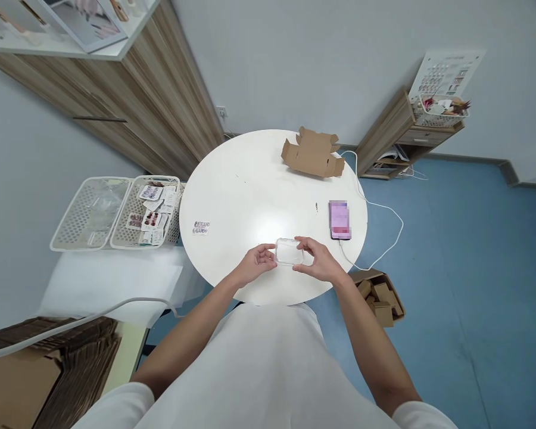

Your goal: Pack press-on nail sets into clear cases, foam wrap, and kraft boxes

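Between my two hands, over the near part of the white round table (232,190), is a small clear plastic box (289,251). My left hand (258,262) pinches its left edge with thumb and fingers. On the other side, my right hand (317,259) grips the right end, thumb below and fingers above. Whether anything lies inside the box I cannot tell. Left of my hands a small card with purple press-on nails (201,227) rests on the tabletop. An unfolded brown cardboard box (313,154) lies at the far right of the table.
A phone (340,220) with a white cable (395,220) lies near the right table edge. At left stand two white baskets, one holding nail cards (152,220), the other clear plastic pieces (100,211). A carton of folded boxes (379,298) sits on the floor at right.
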`<state>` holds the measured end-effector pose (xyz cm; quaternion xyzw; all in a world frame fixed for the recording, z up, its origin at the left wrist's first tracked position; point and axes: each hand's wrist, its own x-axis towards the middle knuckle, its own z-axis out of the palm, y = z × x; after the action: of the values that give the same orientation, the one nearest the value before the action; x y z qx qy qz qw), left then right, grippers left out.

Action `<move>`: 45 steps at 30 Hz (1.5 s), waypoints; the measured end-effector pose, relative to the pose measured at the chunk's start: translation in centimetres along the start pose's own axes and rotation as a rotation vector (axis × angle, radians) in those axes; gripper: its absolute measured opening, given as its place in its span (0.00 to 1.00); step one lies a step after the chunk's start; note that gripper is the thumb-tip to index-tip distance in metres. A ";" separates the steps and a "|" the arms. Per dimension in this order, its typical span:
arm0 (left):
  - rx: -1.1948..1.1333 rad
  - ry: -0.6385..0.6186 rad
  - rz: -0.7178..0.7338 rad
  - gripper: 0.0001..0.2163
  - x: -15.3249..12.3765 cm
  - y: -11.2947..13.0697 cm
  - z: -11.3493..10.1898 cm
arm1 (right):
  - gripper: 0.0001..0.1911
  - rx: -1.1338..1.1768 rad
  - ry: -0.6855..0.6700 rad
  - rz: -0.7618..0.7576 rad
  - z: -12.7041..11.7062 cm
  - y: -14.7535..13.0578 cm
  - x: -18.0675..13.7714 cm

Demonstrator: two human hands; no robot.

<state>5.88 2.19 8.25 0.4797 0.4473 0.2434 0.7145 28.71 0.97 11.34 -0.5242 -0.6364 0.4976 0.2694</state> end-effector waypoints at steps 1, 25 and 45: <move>-0.022 -0.001 -0.016 0.22 -0.2 -0.1 0.0 | 0.22 -0.013 -0.003 -0.003 0.1 -0.1 0.0; 0.093 0.205 -0.026 0.10 -0.6 -2.5 -0.5 | 0.20 0.219 0.299 0.302 5.5 0.6 2.4; 0.214 0.318 -0.131 0.13 1.4 -6.5 -0.5 | 0.20 0.069 0.376 0.368 11.2 6.4 -0.4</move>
<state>5.64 0.81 1.77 0.4783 0.6082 0.2203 0.5939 21.74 -3.60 1.54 -0.7049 -0.4519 0.4535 0.3055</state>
